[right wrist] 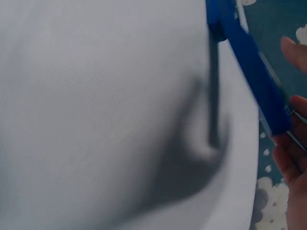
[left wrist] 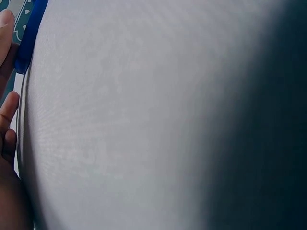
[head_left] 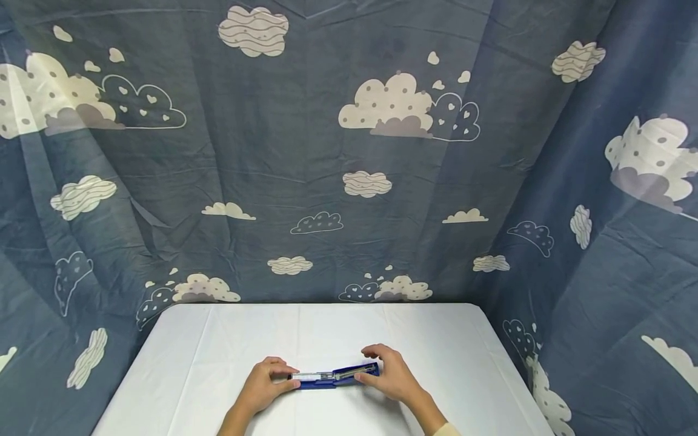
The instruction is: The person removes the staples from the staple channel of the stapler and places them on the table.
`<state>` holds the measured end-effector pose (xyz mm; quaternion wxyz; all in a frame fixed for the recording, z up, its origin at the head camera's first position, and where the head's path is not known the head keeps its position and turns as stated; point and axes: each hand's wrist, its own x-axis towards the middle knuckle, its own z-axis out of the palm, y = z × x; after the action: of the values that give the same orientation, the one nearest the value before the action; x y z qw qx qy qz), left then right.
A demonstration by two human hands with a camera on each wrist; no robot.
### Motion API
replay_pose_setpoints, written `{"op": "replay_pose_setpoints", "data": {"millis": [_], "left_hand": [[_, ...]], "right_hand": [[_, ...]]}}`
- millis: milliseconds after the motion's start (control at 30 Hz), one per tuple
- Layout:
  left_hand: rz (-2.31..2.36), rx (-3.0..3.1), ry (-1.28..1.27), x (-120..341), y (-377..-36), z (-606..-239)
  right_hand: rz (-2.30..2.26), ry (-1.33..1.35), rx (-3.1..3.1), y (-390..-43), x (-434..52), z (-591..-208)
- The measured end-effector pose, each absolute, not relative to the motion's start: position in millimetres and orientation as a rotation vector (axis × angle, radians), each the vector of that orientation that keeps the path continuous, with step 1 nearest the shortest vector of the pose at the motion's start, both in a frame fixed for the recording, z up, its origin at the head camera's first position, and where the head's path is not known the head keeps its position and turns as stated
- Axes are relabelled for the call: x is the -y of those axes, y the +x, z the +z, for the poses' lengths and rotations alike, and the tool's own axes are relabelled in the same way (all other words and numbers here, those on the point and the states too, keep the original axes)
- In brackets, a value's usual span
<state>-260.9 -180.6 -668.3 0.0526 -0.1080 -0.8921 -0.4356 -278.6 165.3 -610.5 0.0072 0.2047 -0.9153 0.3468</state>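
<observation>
White table [head_left: 218,345]: blue stapler [head_left: 334,376] between hands; left hand [head_left: 265,383] and right hand [head_left: 390,374] pinch its ends.

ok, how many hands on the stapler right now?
2. The left hand holds the left end of the blue stapler on the white table; the right hand grips its right end, fingers curled over it.

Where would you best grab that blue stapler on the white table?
By its two narrow ends, one from each side. The stapler lies flat and long, crosswise on the table, so the left hand and right hand already hold an end each; its metal top appears raised, best avoided.
</observation>
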Motion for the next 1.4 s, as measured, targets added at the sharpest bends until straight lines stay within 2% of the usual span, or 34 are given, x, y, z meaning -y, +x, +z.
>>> {"op": "replay_pose_setpoints", "data": {"millis": [333,800,1400], "left_hand": [[-1.372,2.727,-0.293,181.0,-263.2,-671.0],[-1.366,2.726,-0.312,182.0,-263.2,-672.7],[-1.369,2.691,-0.334,182.0,-262.5,-673.0]], "right_hand": [[1.056,0.682,2.839,-272.0,-133.0,-599.7],[0.848,0.840,2.856,-265.2,-87.0,-618.2],[0.522,0.950,2.740,-255.8,-79.8,-630.7]]}}
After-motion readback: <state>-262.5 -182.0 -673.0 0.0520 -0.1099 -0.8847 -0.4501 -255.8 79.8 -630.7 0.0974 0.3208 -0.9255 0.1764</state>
